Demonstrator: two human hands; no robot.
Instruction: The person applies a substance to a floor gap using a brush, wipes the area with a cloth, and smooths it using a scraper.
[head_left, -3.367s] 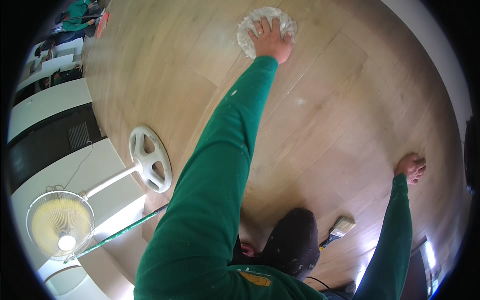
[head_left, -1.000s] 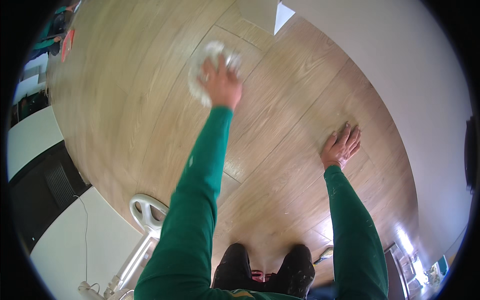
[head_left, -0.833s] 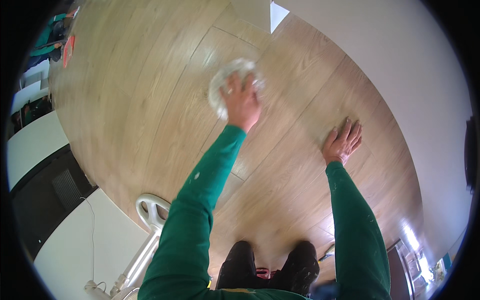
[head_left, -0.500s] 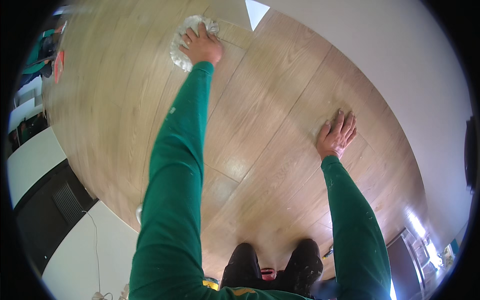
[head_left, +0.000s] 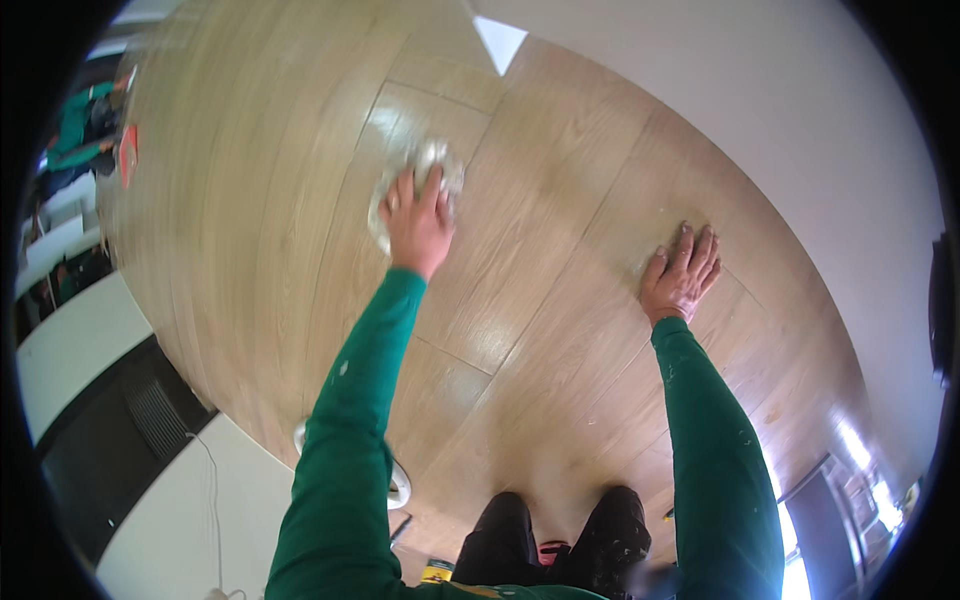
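Observation:
My left hand (head_left: 418,225) presses down on a crumpled white cloth (head_left: 435,155) on the wood-look floor (head_left: 540,220), its fingers bent into the fabric. Part of the cloth is hidden under the palm and fingers. Around it the planks look wet and shiny. Off to the right, my right hand (head_left: 683,275) lies flat on the floor with its fingers apart and nothing in it; whitish smears mark its skin and the green sleeve.
A pale wall (head_left: 800,130) curves along the right. On the left stands a white wall with a black panel (head_left: 120,440) and a cord. A white round rim (head_left: 400,487) shows behind my left arm. Near my knees sits a yellow container (head_left: 437,571). People in green (head_left: 75,130) are at far left.
My left hand has drawn the cloth back toward me and slightly right, leaving a shiny patch of floor behind it. My right hand has stayed nearly in place.

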